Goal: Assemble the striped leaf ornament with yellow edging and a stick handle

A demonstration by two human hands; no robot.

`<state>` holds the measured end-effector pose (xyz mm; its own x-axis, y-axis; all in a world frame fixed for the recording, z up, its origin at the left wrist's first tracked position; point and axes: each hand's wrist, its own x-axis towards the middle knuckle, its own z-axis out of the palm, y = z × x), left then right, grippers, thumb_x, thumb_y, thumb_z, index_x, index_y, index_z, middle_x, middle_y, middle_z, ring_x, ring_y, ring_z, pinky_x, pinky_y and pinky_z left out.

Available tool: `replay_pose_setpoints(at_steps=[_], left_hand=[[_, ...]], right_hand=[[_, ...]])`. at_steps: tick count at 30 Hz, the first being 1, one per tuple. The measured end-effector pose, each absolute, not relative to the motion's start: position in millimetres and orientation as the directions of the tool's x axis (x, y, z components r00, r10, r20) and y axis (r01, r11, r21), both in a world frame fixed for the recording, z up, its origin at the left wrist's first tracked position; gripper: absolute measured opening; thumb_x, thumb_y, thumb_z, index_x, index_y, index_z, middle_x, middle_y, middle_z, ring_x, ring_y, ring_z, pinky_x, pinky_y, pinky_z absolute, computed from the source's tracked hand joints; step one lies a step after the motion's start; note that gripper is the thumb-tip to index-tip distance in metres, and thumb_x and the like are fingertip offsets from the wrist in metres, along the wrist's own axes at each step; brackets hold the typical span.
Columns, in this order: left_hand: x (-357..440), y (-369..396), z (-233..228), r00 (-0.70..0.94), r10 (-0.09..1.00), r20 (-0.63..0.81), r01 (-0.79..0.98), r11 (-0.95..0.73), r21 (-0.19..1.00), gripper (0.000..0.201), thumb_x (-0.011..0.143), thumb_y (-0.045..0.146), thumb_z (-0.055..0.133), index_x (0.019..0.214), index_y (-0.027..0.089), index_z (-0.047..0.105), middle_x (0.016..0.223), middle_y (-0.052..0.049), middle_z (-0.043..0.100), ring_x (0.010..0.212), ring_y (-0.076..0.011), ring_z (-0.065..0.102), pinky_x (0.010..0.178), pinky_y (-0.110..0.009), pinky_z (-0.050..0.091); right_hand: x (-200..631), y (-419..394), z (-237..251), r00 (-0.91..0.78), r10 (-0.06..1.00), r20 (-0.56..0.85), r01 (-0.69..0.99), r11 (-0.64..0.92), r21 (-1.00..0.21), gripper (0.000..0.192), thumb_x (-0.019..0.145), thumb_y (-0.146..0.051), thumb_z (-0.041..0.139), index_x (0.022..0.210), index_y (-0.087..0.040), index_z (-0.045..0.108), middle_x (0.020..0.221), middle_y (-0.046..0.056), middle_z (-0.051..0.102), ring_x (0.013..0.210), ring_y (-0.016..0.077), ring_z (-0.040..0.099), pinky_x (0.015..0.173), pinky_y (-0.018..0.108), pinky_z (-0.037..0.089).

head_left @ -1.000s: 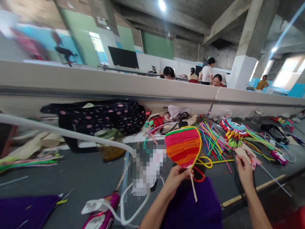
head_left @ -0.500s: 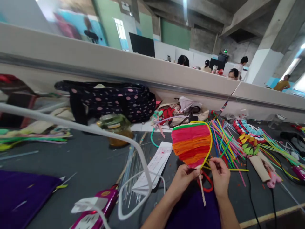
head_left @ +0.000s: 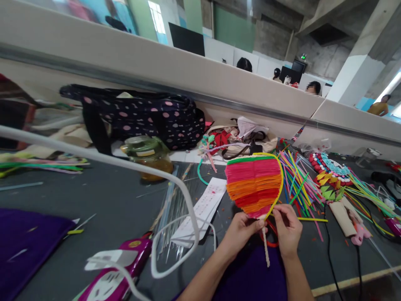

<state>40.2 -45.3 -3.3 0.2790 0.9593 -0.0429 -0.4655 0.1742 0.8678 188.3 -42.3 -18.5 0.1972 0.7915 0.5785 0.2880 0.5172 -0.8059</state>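
A hand fan (head_left: pixel 253 184) is striped in green, pink, orange and red, with a thin pale handle (head_left: pixel 266 251) pointing down. My left hand (head_left: pixel 241 232) is closed around the fan's base, thumb over the top of the handle. A yellow pipe cleaner (head_left: pixel 282 175) runs along the fan's right edge. Near its lower end, my right hand (head_left: pixel 286 228) pinches it between thumb and fingertips; the exact contact is partly hidden. Red scissor-like loops (head_left: pixel 273 240) show behind the handle, between my hands. Dark purple cloth (head_left: pixel 253 276) lies beneath.
Loose coloured pipe cleaners (head_left: pixel 297 179) lie right of the fan, near a beaded flower piece (head_left: pixel 333 169) and a glue gun (head_left: pixel 359 234). Leftward are a paper strip (head_left: pixel 200 213), clear sticks (head_left: pixel 172 213), a white cable (head_left: pixel 184 188), a jar (head_left: pixel 150 159) and a spotted bag (head_left: pixel 140 119).
My right hand has shifted slightly left and up, closer to the fan's lower edge. The fan now faces the camera a little more squarely. The camera view has tilted downward.
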Motion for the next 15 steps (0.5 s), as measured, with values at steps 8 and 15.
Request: replay_pose_setpoints(at_steps=[8, 15], left_hand=[[39.8, -45.3, -11.0, 0.301, 0.952, -0.047, -0.447, 0.184, 0.876, 0.031, 0.063, 0.035, 0.086, 0.082, 0.012, 0.078, 0.068, -0.003, 0.07, 0.061, -0.0144, 0.06, 0.065, -0.028, 0.053], [39.8, -46.1, -10.0, 0.302, 0.952, -0.045, -0.43, 0.178, 0.885, 0.029, 0.063, 0.035, 0.086, 0.08, 0.012, 0.077, 0.066, -0.004, 0.07, 0.059, -0.0146, 0.06, 0.064, -0.027, 0.053]], right_hand=[[190.5, -42.2, -18.5, 0.152, 0.734, 0.662, 0.395, 0.569, -0.721, 0.01, 0.089, -0.016, 0.062, 0.091, -0.021, 0.071, 0.085, 0.003, 0.066, 0.082, 0.017, 0.062, 0.077, 0.032, 0.05], [189.7, -43.3, -13.5, 0.103, 0.683, 0.724, 0.466, 0.609, -0.641, 0.013, 0.09, -0.012, 0.059, 0.091, -0.02, 0.069, 0.083, 0.003, 0.065, 0.08, 0.0154, 0.062, 0.074, 0.03, 0.051]])
